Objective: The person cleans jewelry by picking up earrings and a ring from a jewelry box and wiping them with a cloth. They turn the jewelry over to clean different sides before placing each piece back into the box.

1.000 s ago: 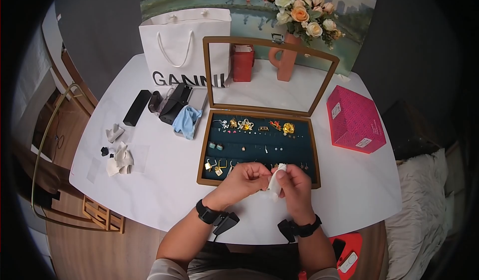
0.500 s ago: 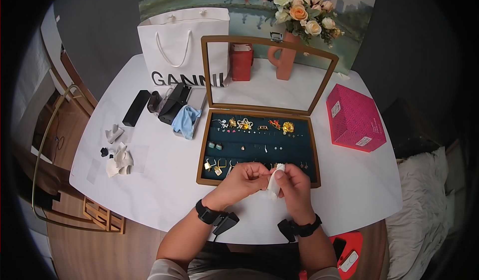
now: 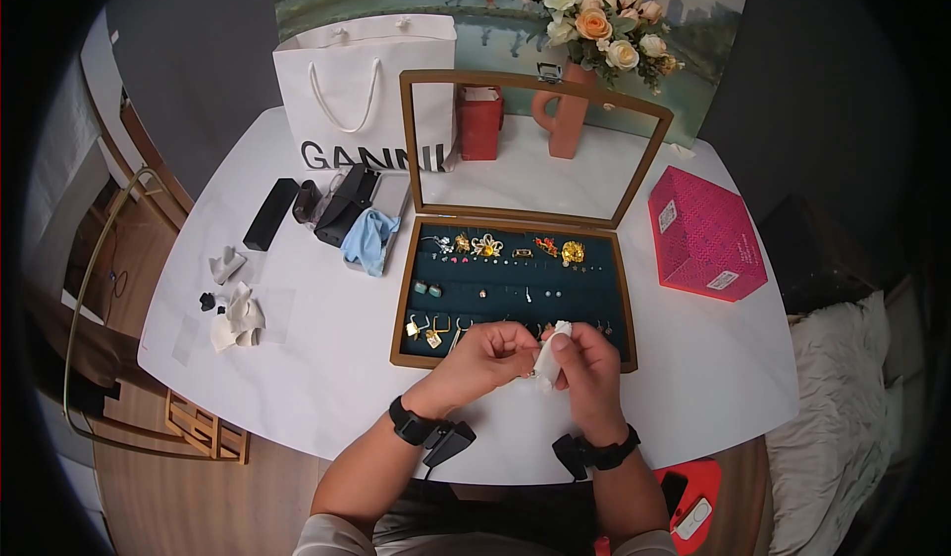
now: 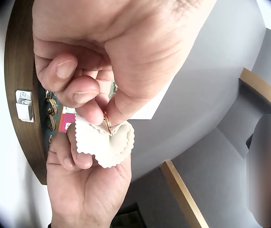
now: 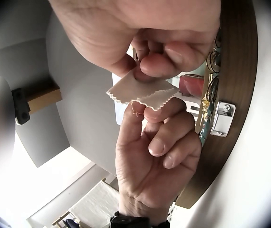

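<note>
1. Two hands, lower centre of head view: left hand (image 3: 483,358) pinches thin gold piece (image 4: 108,124); right hand (image 3: 594,383) pinches pale cloth (image 3: 547,363).
2. Gold piece lies against cloth, by front rim of open wooden box (image 3: 623,299).
3. Gold piece probably light, stiff, slippery, easily bent; best taken by its band. Cloth looks soft, limp; pinch near middle.
4. Left wrist view shows gold loop; head view, too small to tell, but shows box's jewelry rows (image 3: 487,247).

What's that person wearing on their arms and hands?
No gloves: the left hand and right hand are bare. Each wrist has a black strap with a chunky black gadget. A thin dark cable hangs from the left one. The sleeves are pale grey.
</note>
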